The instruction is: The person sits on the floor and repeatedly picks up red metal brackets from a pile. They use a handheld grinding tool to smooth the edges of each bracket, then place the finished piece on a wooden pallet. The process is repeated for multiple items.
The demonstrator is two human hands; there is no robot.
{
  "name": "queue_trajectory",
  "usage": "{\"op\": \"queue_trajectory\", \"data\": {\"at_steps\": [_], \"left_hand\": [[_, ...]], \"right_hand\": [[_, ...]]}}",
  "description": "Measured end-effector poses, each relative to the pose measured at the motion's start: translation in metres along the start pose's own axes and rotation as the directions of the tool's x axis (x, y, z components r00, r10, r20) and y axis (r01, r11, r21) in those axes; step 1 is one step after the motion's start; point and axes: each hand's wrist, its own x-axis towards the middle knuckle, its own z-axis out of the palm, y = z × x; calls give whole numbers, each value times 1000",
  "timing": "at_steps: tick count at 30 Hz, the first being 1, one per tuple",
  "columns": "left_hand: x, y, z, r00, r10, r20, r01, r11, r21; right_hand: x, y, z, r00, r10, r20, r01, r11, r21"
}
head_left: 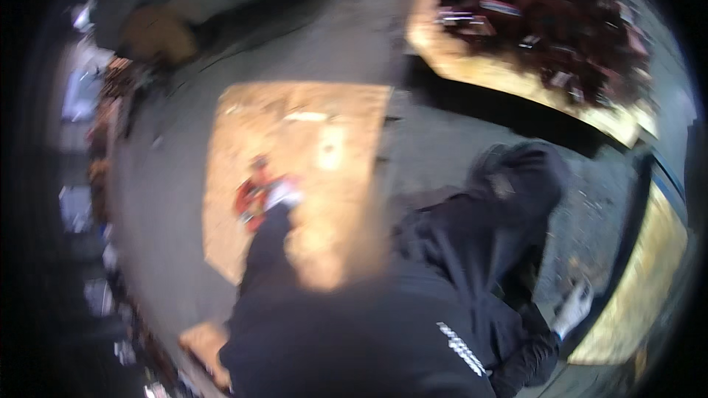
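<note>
Though the picture is badly blurred, a grey floor [169, 199] fills most of it, with a plywood board [324, 147] lying flat at its middle. Another person in dark clothes [487, 243] crouches right of the board, a pale glove [575, 308] low at their side. One dark-sleeved hand [284, 195], which one I cannot tell, reaches a small red thing [252, 195] on the board; its grip is unreadable.

Blurred view: a grey floor [169, 199] carries a flat wooden board [324, 140], and a small red item [253, 195] lies on that board near its lower left. Upper right, a second wooden board [472, 66] bears a heap of dark red pieces [546, 15].
</note>
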Motion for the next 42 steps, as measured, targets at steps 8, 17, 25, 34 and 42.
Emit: {"op": "queue_trajectory", "data": {"at_steps": [8, 17, 25, 34, 42], "left_hand": [[35, 25, -120, 876, -443, -191, 472, 869, 149], [48, 452, -102, 644, 710, -285, -765, 593, -252], [-30, 763, -61, 493, 838, -232, -787, 316, -530], [-35, 889, -61, 476, 868, -141, -878, 462, -124], [-17, 837, -140, 598, 759, -257, -726, 378, -575]], "right_hand": [[35, 50, 41, 994, -87, -64, 95, 986, 140], [7, 26, 49, 989, -130, -74, 115, 977, -177], [28, 54, 64, 985, -123, -122, 100, 978, -182], [33, 66, 62, 984, -134, -118, 103, 965, -239], [22, 58, 43, 940, -254, -229, 214, 959, -185]]}}
